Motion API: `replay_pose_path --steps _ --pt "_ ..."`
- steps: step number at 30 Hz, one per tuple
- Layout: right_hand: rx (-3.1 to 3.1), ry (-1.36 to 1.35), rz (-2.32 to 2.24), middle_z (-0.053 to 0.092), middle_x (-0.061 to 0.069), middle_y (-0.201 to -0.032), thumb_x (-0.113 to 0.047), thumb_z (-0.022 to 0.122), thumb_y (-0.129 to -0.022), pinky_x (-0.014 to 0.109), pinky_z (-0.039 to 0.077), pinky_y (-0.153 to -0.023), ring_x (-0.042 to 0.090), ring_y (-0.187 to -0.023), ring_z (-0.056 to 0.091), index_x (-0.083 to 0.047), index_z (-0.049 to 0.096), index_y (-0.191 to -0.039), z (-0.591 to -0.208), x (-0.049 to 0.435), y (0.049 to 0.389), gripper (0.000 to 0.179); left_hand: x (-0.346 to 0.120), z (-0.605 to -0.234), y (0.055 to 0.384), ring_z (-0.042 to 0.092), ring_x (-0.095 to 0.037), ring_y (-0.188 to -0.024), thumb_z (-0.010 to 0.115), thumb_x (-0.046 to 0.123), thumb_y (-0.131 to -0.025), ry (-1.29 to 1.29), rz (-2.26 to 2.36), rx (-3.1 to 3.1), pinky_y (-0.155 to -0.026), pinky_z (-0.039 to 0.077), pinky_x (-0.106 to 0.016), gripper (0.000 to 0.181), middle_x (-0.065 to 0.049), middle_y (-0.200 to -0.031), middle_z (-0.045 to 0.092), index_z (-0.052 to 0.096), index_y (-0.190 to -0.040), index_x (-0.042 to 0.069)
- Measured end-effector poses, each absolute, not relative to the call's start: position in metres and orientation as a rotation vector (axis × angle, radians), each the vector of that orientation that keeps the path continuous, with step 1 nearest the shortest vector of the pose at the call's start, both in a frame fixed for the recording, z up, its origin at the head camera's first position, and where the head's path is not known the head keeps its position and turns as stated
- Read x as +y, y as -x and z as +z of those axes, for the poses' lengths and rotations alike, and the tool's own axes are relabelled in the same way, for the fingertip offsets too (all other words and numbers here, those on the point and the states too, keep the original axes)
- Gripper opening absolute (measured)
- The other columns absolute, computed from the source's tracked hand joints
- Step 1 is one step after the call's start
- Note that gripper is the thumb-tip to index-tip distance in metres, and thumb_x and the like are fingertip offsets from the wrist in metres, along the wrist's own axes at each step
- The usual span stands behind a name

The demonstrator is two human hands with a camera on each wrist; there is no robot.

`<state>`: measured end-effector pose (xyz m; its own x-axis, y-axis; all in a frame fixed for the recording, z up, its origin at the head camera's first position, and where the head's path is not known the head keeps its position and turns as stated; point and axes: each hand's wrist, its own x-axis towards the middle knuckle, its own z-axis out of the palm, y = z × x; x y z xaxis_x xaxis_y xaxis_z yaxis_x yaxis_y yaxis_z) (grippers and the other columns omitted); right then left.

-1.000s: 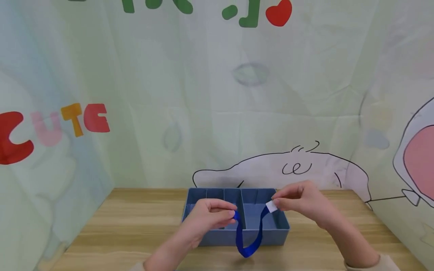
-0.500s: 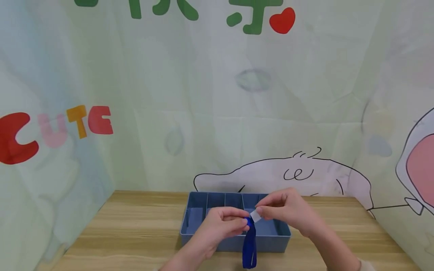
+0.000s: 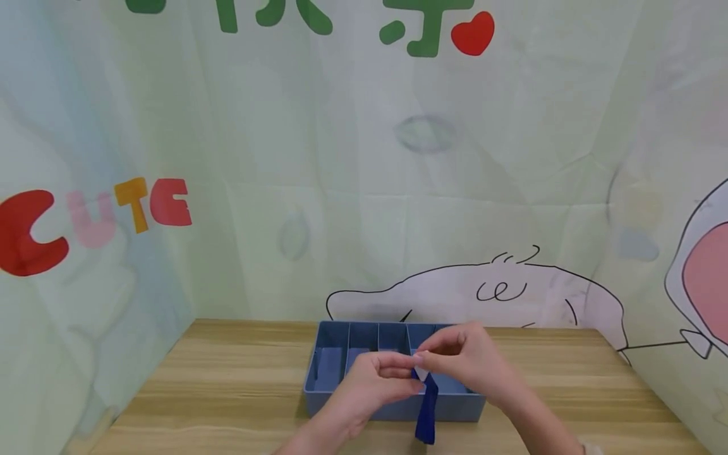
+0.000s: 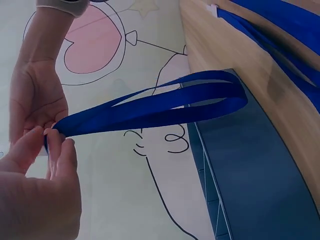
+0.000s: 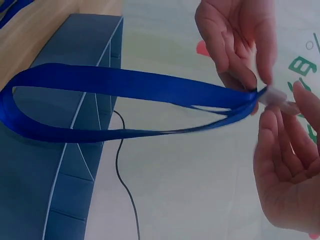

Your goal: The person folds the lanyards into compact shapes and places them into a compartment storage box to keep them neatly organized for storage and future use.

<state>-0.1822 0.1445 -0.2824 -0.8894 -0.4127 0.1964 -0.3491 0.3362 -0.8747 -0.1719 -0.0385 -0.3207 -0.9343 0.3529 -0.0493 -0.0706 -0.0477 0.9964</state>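
Observation:
Between both hands hangs a blue ribbon strap (image 3: 426, 414), folded into a long loop, its lower end dangling in front of the box in the head view. My left hand (image 3: 375, 382) pinches the gathered top of the strap (image 4: 135, 112) between thumb and fingers. The right hand (image 3: 474, 363) pinches the small white end piece (image 5: 274, 96) right beside the left fingertips. In the head view the fingers partly cover this white piece. Behind the hands sits a blue-grey divided box (image 3: 455, 407), its right compartments partly hidden by the right hand.
More blue straps (image 4: 295, 42) lie on the wooden table (image 3: 239, 379) at its near side, one with a white end (image 4: 214, 10). A printed cloth backdrop (image 3: 318, 208) rises behind and along both sides of the table.
The right hand has moved left, bringing the white end piece over to the left hand. The strap, earlier a wide U between the hands, now hangs as a narrow folded loop.

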Motion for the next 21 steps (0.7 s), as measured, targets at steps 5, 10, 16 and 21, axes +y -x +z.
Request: replay_pose_path --steps 5,10,16,21 --pt "2.621 0.695 -1.652 0.069 0.004 -0.075 -0.023 0.076 -0.078 0.027 0.053 -0.061 0.016 -0.066 0.062 -0.005 0.073 -0.081 -0.285 0.134 0.178 0.018 -0.036 -0.322 0.169 0.066 -0.016 -0.088 0.075 0.009 -0.078 -0.298 2.063 1.955 -0.082 0.052 -0.034 0.03 -0.01 -0.096 0.07 0.068 -0.105 0.0" --pt "2.693 0.746 -1.631 0.068 0.001 -0.071 -0.025 0.078 -0.075 0.027 0.053 -0.056 0.012 -0.061 0.061 -0.007 0.073 -0.077 -0.287 0.126 0.177 0.018 -0.035 -0.324 0.169 0.067 -0.016 -0.088 0.075 0.011 -0.078 -0.32 2.12 1.931 -0.081 0.053 -0.032 0.025 -0.01 -0.093 0.071 0.069 -0.1 -0.001" --pt "2.694 0.852 -1.615 0.067 0.0 -0.071 -0.024 0.079 -0.074 0.026 0.052 -0.051 0.009 -0.059 0.059 -0.007 0.073 -0.08 -0.294 0.121 0.179 0.02 -0.034 -0.327 0.168 0.067 -0.017 -0.088 0.073 0.008 -0.08 -0.3 2.115 1.973 -0.078 0.054 -0.032 0.023 -0.011 -0.091 0.071 0.069 -0.101 -0.002" --pt "2.526 0.995 -1.725 0.063 0.002 -0.075 -0.016 0.075 -0.079 0.024 0.047 -0.052 0.011 -0.063 0.054 -0.007 0.073 -0.093 -0.307 0.134 0.189 0.016 -0.037 -0.325 0.168 0.067 -0.019 -0.087 0.069 0.005 -0.082 -0.302 2.159 1.921 -0.078 0.054 -0.034 0.026 -0.013 -0.093 0.07 0.065 -0.105 -0.006"
